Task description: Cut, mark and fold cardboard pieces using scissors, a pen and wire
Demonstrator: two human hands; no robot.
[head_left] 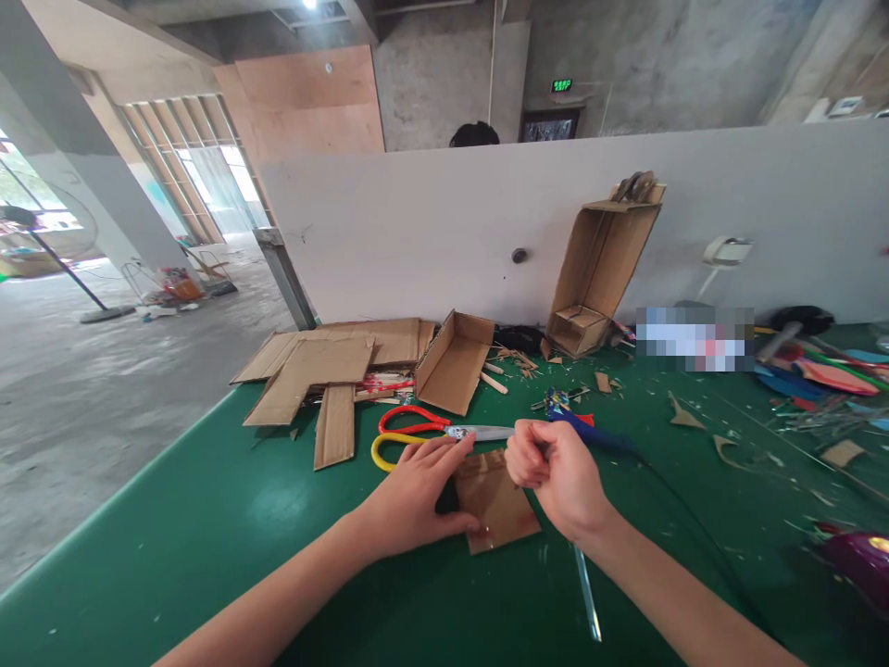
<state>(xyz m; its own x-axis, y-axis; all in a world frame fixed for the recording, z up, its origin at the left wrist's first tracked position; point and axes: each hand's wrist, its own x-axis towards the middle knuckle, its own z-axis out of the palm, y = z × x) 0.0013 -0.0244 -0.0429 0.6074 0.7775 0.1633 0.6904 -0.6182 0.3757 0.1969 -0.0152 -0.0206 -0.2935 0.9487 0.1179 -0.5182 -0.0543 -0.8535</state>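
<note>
My left hand (417,496) lies on the left part of a small square of brown cardboard (498,514) with its fingers and thumb spread. My right hand (559,472) is closed in a fist over the upper right corner of that square; what its fingers hold, if anything, is hidden. Below the right wrist a thin, shiny pale strip (587,597) shows; whether it reaches up into the fist I cannot tell. Just beyond both hands lie scissors (462,433) with one red and one yellow handle loop, the blade tips behind the right fist.
Flat cardboard pieces (347,361) and an open cardboard tray (455,366) lie at the back left. A tall cardboard box (601,269) leans on the white partition (417,222). A blue glue gun (590,434) with a cord lies right of the scissors. Scraps litter the green table (278,500).
</note>
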